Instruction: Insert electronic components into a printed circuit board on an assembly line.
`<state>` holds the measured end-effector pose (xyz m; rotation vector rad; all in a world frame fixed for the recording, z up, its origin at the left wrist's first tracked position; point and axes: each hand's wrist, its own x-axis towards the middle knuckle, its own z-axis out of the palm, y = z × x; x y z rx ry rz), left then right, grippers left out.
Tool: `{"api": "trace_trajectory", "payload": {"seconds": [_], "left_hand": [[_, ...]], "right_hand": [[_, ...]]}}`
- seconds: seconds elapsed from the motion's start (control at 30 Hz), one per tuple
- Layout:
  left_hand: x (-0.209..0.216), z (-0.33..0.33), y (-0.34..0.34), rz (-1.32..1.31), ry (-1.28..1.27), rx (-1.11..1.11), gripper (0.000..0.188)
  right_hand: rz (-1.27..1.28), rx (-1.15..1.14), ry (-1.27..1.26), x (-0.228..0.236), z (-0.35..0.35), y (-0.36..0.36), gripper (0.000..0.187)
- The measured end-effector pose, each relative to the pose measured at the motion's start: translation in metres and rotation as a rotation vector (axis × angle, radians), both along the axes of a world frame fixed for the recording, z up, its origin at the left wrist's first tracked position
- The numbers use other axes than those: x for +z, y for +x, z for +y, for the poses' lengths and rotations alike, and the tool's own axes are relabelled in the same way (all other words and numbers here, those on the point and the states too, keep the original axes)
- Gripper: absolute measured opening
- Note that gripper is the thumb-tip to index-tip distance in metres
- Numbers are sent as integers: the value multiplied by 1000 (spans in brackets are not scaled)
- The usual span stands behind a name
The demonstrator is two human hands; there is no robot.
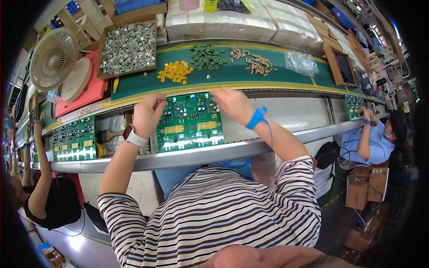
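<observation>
Head view, and it's close work: the green circuit board (190, 123) lies on the conveyor track (286, 109), directly below the fingers and reaching back toward the body, its far corners framed by the left hand (149, 117) and the right hand (233, 106). The danger, I'd say, is a fingertip knocking the small parts (202, 109) crowded between the fingers, tilting one or bending a lead. The blue wrist strap (257, 117), behind the right fingers, could catch too if its hanging cord (270, 132) swung across the board. And the pose: both forearms cross the near metal rail (187, 160), the left rising steeply, the right slanting in from the outer side. Left thumb and forefinger curl close together at the far left corner; the right fingers bend down, bunched, at the far right. Is either pinching anything? Can't tell from here. Just beyond the fingers, on the green desk (263, 81), sit yellow discs (175, 72), green discs (208, 56) and, farther right, tan cylindrical pieces (258, 65).
</observation>
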<state>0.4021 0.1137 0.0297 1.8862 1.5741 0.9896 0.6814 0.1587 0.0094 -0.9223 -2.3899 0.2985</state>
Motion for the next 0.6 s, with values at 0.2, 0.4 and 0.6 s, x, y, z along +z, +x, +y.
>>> {"api": "trace_trajectory", "payload": {"seconds": [0.2,0.4,0.6], "left_hand": [[2,-17,20,199,185,-247,22],[-11,-30,26,486,171,-370,20],[-15,-24,27,514,221,-410,18]], "right_hand": [[-15,-174,61,-22,62,-15,20],[-113,-234,-50,-16,62,-20,18],[368,-166,-760,-6,42,-4,21]]}}
